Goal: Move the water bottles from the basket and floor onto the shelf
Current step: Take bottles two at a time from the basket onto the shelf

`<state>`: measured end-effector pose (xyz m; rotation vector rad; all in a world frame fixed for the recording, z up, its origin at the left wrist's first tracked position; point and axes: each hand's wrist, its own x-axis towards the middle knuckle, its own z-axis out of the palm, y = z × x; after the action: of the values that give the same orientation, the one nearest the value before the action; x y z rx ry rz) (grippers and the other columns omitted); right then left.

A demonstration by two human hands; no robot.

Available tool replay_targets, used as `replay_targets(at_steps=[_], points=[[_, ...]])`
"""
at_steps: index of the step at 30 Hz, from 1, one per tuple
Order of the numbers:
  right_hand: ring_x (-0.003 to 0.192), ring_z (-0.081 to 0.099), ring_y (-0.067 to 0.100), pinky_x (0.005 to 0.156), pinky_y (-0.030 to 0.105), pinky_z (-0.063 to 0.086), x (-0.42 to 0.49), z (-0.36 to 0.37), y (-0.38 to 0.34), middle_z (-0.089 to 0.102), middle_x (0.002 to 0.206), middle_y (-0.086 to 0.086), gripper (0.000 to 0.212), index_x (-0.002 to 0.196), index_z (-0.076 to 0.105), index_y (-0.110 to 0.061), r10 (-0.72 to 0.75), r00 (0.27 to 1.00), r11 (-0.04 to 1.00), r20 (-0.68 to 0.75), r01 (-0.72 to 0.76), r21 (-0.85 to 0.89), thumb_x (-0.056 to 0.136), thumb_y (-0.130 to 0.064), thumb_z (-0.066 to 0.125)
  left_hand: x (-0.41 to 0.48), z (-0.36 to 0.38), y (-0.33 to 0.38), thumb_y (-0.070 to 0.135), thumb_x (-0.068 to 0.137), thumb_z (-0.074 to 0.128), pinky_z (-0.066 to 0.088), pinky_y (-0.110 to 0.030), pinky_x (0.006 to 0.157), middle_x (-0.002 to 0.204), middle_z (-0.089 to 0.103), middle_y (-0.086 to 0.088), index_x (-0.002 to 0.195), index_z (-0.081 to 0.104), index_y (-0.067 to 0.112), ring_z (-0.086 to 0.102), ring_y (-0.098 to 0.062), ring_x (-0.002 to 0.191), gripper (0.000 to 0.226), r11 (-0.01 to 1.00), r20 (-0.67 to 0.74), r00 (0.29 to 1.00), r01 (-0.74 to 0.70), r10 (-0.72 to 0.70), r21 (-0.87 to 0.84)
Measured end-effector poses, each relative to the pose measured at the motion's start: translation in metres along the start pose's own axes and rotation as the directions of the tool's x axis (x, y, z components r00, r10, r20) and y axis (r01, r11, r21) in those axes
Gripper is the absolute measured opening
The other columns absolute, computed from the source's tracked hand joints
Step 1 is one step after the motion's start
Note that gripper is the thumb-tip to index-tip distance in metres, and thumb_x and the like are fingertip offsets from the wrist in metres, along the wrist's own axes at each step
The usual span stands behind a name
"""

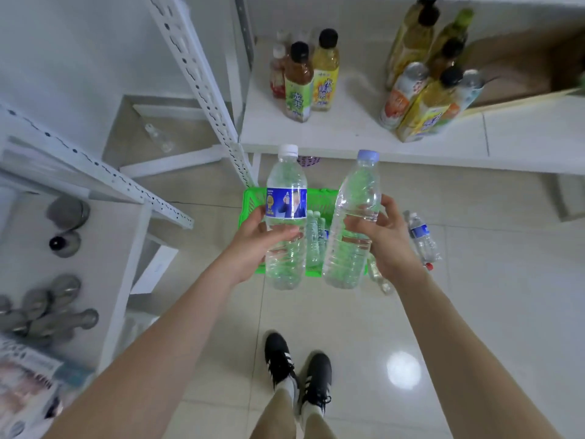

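Fingers point(285, 232) of the left hand point(261, 240) are curled round a blue-labelled bottle point(286, 201), which is held upright. The right hand point(387, 240) is wrapped round an unlabelled bottle point(353, 217), which is tilted slightly. Beneath both hands a green basket point(250, 201) is set on the floor point(348, 327), and more water bottles point(315, 239) are seen in it between the hands. Just right of the right hand, a small bottle point(422, 239) is laid on the tiles. Beyond the hands, the shelf point(348, 134) is stocked with tea bottles point(297, 87).
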<state>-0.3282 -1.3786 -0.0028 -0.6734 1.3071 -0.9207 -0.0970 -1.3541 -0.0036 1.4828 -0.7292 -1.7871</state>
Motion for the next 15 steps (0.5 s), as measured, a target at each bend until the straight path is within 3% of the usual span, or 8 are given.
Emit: replay_targets(at_steps=[5,10,15], points=[[0.085,0.067,0.024,0.084,0.056,0.052,-0.035,-0.006,-0.072,0.068,0.100,0.004,0.081,0.120,0.049,-0.015,-0.082,0.995,0.997,0.050,0.082,0.009,0.047,-0.018,0.085,-0.036,0.035,0.055,0.011,0.067,0.083,0.053,-0.056,0.091,0.108,0.072,-0.012,0.121,0.057,0.014,0.071,-0.028,0.098,0.060,0.993,-0.021,0.993,-0.117,0.116,-0.033],[0.087,0.069,0.022,0.075,0.043,0.053,-0.054,-0.002,-0.140,0.070,0.102,0.004,0.076,0.129,0.047,-0.012,-0.202,0.976,0.979,0.086,0.199,0.046,0.062,-0.003,0.081,-0.062,0.061,0.120,0.014,0.063,0.087,0.054,-0.051,0.092,0.116,0.070,-0.012,0.119,0.057,0.018,0.066,-0.034,0.110,0.064,0.967,-0.013,0.967,-0.254,0.254,0.001],[0.092,0.067,0.028,0.079,0.048,0.055,-0.048,0.024,-0.211,0.071,0.099,0.003,0.065,0.116,0.057,-0.018,-0.334,0.935,0.942,0.115,0.330,0.055,0.057,-0.004,0.082,-0.067,0.065,0.194,0.024,0.056,0.088,0.047,-0.057,0.099,0.116,0.070,-0.012,0.125,0.054,0.012,0.065,-0.035,0.109,0.078,0.920,0.016,0.921,-0.388,0.388,0.055]])
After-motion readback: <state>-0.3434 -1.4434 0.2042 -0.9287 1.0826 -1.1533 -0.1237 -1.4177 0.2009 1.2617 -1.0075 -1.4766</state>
